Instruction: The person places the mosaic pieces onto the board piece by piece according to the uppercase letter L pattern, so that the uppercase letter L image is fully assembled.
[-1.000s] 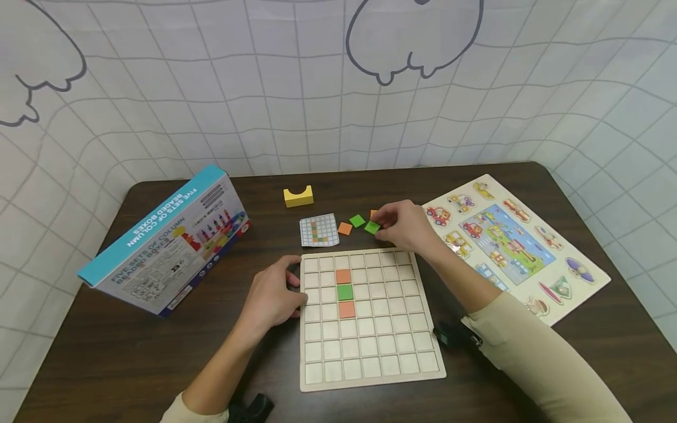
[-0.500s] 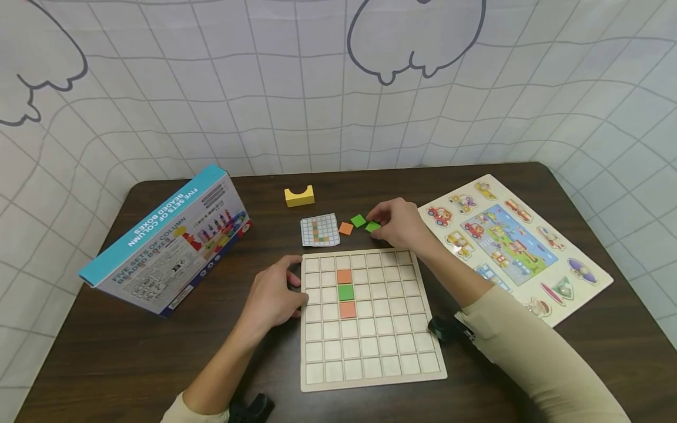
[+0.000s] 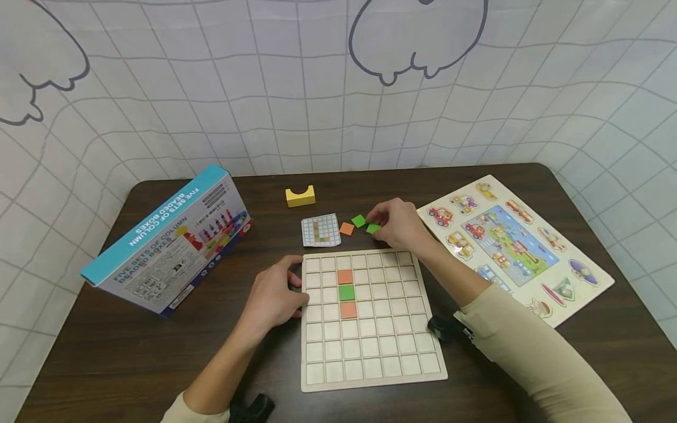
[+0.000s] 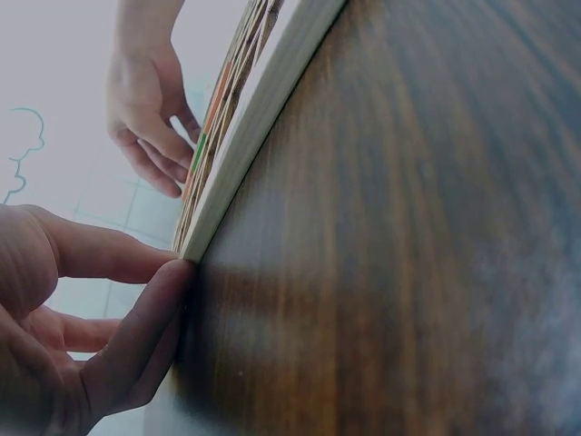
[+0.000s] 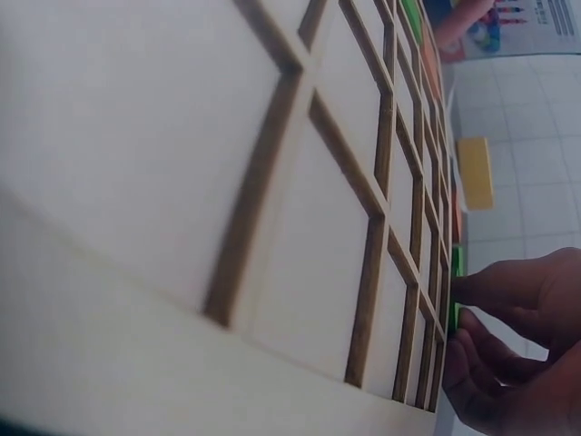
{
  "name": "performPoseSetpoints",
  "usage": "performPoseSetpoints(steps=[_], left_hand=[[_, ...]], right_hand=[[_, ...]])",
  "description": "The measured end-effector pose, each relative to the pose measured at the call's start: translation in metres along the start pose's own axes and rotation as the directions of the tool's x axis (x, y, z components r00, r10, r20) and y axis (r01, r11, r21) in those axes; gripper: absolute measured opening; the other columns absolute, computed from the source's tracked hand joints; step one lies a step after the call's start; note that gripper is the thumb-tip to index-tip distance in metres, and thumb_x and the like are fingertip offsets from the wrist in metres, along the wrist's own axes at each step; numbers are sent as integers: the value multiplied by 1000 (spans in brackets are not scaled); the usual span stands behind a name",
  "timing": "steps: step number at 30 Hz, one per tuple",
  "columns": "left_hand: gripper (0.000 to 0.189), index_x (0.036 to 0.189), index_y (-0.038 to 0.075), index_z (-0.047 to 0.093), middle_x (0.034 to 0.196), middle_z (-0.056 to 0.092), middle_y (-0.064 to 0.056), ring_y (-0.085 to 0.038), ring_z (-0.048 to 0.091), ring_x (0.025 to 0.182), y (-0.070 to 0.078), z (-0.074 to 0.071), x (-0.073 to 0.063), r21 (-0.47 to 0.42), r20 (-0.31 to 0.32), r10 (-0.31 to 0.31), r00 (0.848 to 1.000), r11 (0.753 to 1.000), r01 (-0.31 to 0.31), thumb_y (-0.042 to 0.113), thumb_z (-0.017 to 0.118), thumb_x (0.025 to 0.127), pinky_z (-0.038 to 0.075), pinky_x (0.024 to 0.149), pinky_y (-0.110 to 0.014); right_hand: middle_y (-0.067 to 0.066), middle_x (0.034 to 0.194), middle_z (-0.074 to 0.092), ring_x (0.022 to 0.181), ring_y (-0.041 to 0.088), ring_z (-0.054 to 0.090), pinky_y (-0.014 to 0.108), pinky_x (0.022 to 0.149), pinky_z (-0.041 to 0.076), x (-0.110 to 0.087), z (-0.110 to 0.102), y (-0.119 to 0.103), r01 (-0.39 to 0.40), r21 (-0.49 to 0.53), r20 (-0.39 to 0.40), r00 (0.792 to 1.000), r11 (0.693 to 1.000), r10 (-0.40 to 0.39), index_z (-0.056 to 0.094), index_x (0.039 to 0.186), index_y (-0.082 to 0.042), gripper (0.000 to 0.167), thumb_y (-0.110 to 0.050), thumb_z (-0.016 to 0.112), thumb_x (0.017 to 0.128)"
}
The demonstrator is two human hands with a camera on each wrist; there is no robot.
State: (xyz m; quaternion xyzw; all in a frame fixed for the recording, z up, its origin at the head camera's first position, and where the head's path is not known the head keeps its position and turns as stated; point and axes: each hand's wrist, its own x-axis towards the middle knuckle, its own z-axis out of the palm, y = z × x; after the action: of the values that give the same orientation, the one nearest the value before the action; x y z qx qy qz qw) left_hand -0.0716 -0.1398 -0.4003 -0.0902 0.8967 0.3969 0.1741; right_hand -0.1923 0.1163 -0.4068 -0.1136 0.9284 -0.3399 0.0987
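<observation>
A pale wooden grid board (image 3: 370, 329) lies in front of the person, with two orange tiles and a green tile (image 3: 346, 292) set in one column. My left hand (image 3: 275, 294) holds the board's left edge near the far corner; its thumb and a finger meet at that edge in the left wrist view. Beyond the far edge, my right hand (image 3: 399, 223) pinches at a loose green tile (image 3: 373, 228), seen between thumb and finger in the right wrist view. Another green tile (image 3: 358, 221) and an orange tile (image 3: 346, 228) lie just left of it. The right fingers hide what is beneath them.
A small printed grid card (image 3: 321, 230) lies behind the board, with a yellow arch block (image 3: 300, 196) farther back. On the left stands a blue and white box (image 3: 174, 247). A vehicle picture puzzle board (image 3: 510, 247) lies at right, under the right forearm's side.
My right hand has shifted slightly left over the loose tiles, and its fingers now cover the orange tile that showed behind the green one. My left hand stays at the board's edge.
</observation>
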Motion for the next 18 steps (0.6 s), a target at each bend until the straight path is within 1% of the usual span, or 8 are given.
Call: performPoseSetpoints(steps=[6,11,13,18], left_hand=[[75,150,10,51,104,60,-13,-19,64,55,0,0,0,-3,0,1,1000,1000,-1,3,81,82,56,50,-26],[75,150,10,51,103,60,-13,-18,64,55,0,0,0,-1,-1,5,1000,1000,-5,2,81,81,56,50,-27],[75,150,10,51,103,60,-13,-18,64,55,0,0,0,1,-1,6,1000,1000,-6,3,81,81,55,50,-27],[75,150,9,51,103,60,-13,-18,64,55,-1,0,1,2,-2,11,1000,1000,-11,3,81,82,55,50,-27]], right_hand=[[11,100,73,91,25,66,38,78,56,0,-1,0,-14,2,12,1000,1000,14,80,110,-8,28,1,76,83],[11,114,74,95,25,67,37,80,57,-2,-4,-1,-32,11,29,999,999,31,80,110,-7,27,1,76,84],[11,114,74,95,25,67,36,79,57,-2,-5,-1,-39,15,34,999,999,38,80,109,-7,26,0,76,85],[10,106,75,93,25,67,38,81,57,-3,-7,-2,-37,5,34,999,999,36,81,107,-8,23,-1,77,85]])
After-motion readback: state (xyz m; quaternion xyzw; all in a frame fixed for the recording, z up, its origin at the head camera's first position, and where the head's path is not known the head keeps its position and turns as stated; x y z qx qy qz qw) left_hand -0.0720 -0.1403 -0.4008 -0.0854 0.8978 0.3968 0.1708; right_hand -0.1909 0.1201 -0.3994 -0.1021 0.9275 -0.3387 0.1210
